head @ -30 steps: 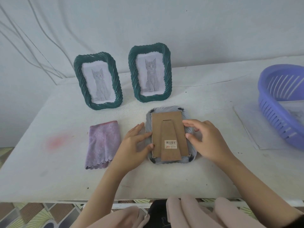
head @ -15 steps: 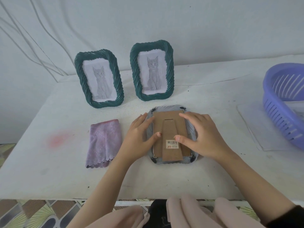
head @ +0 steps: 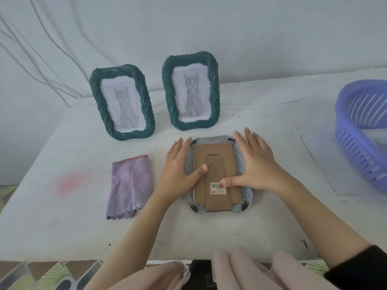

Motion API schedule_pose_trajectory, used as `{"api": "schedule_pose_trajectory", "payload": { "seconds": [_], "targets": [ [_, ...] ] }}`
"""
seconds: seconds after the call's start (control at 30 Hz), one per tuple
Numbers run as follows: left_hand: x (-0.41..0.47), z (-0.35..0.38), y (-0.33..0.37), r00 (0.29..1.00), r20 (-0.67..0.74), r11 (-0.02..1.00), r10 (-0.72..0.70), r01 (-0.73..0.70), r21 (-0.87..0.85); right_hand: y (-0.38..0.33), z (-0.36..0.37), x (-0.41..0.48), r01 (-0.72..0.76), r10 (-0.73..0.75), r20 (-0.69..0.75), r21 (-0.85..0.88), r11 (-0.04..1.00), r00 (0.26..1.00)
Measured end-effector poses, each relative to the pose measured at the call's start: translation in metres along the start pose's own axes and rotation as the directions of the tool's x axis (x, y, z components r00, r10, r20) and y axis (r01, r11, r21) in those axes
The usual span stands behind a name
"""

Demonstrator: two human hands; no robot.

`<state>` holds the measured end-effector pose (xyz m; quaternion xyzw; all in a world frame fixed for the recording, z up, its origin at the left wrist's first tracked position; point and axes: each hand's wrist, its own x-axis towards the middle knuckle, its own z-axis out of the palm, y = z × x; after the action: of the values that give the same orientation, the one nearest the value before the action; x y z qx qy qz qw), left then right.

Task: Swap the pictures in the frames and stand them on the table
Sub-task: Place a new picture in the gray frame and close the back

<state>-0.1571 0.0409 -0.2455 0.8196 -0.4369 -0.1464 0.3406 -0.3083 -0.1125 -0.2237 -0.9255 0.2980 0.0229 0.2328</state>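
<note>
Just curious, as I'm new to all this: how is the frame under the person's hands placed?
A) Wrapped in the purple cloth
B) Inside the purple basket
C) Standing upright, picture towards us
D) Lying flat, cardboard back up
D: the grey frame lies flat on the table with its brown cardboard back facing up, and the left hand and right hand rest on it.

Home room: patterned floor tiles (head: 41, 273), purple plastic basket (head: 354, 151), cloth (head: 129, 185).

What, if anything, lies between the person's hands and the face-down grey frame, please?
Nothing visible does: the left hand and right hand both rest flat on the grey frame, thumbs pressing its cardboard back.
</note>
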Motion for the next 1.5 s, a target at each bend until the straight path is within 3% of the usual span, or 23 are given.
{"api": "schedule_pose_trajectory", "payload": {
  "seconds": [0.1, 0.57, 1.03, 1.5],
  "targets": [
    [0.0034, 0.002, 0.0024, 0.999, -0.04, 0.999, -0.007, 0.009, 0.047, 0.0003, -0.0008, 0.0041, -0.016, 0.015, 0.054, 0.007, 1.0, 0.998],
    [0.007, 0.0045, 0.0017, 0.999, 0.043, 0.948, 0.008, -0.021, 0.317, 0.003, -0.003, 0.0044, -0.034, 0.032, 0.122, 0.012, 0.999, 0.992],
    [0.0072, 0.0038, -0.0001, 0.999, 0.018, 0.931, 0.038, -0.042, 0.364, 0.0013, -0.0063, 0.0033, -0.036, 0.031, 0.122, 0.033, 0.999, 0.992],
    [0.0084, 0.0034, 0.0027, 1.0, -0.019, 0.97, -0.002, 0.006, 0.242, 0.0021, -0.0055, 0.0058, -0.035, 0.028, 0.121, 0.06, 0.998, 0.992]
  ]
}}
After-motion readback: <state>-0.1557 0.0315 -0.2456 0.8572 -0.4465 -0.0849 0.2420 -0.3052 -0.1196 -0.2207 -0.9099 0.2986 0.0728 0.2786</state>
